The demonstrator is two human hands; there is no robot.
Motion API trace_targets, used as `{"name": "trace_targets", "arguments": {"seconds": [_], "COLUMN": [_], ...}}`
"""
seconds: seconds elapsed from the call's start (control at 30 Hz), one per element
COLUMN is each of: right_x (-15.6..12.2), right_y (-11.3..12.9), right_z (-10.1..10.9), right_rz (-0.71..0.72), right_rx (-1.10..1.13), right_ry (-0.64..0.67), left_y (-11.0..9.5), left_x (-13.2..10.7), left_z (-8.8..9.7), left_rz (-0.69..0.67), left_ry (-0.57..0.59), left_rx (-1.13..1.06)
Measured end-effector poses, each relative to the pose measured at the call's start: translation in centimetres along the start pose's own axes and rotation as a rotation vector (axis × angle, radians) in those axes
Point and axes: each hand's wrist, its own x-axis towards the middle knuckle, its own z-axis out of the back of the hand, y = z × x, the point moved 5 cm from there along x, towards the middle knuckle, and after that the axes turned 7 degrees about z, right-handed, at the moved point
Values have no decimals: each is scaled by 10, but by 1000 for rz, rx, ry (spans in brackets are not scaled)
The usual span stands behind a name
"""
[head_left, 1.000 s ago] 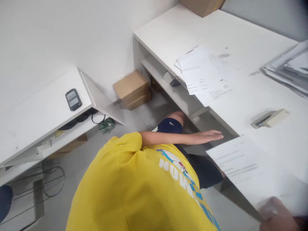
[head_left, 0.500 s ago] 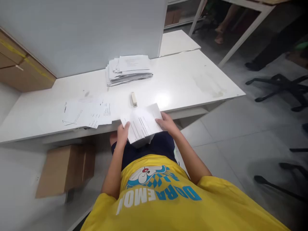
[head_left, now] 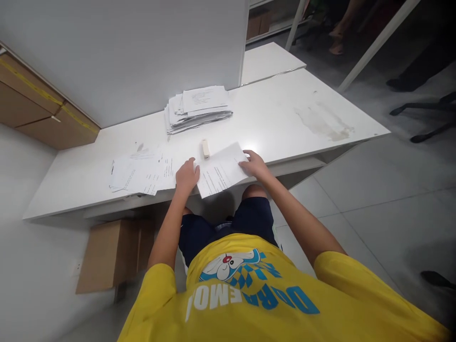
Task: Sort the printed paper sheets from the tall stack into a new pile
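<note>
Printed paper sheets (head_left: pixel 223 168) lie over the front edge of the white desk, tilted, their near corner jutting past it. At their left edge, my left hand (head_left: pixel 187 175) grips with thumb and fingers. My right hand (head_left: pixel 254 165) is closed on the right edge, thumb near the upper corner. Just behind the sheets rests a small cream stapler (head_left: pixel 205 148), touched by neither hand. Whether the sheets are one or more layers is hard to tell.
A thick stack of papers (head_left: pixel 199 109) stands against the grey partition (head_left: pixel 142 57). Loose printed sheets (head_left: pixel 137 171) spread to the left. Cardboard boxes (head_left: pixel 50 118) sit at the far left, another box (head_left: pixel 103 256) under the desk (head_left: pixel 270 114). Other people's legs show at upper right.
Both hands have carried the sheets forward from above my lap onto the desk's front edge. My left hand now covers the left edge more from above. The camera view has shifted slightly.
</note>
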Motion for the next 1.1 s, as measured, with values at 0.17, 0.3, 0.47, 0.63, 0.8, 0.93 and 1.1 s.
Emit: {"name": "trace_targets", "arguments": {"seconds": [0.17,0.3,0.47,0.63,0.8,0.93,1.1], "right_x": [-11,-7,25,56,55,54,56], "right_y": [-12,-19,-13,-4,-4,-4,-6], "right_z": [-4,-3,5,6,5,2,-2], "right_rz": [37,41,102,143,186,194,140], "right_rx": [-21,14,-3,3,-46,-55,26], "right_ry": [-156,-158,-144,-114,-158,-167,-174], "left_y": [6,13,-1,-43,-53,-42,-42], "left_x": [15,14,18,37,56,60,56], "left_z": [-11,-10,-14,-25,-36,-42,-50], "left_rz": [3,-5,-94,-309,-564,-642,-601], "left_ry": [-33,-36,-105,-159,-14,-17,-19], "left_rx": [-107,-194,-148,-178,-115,-94,-58]}}
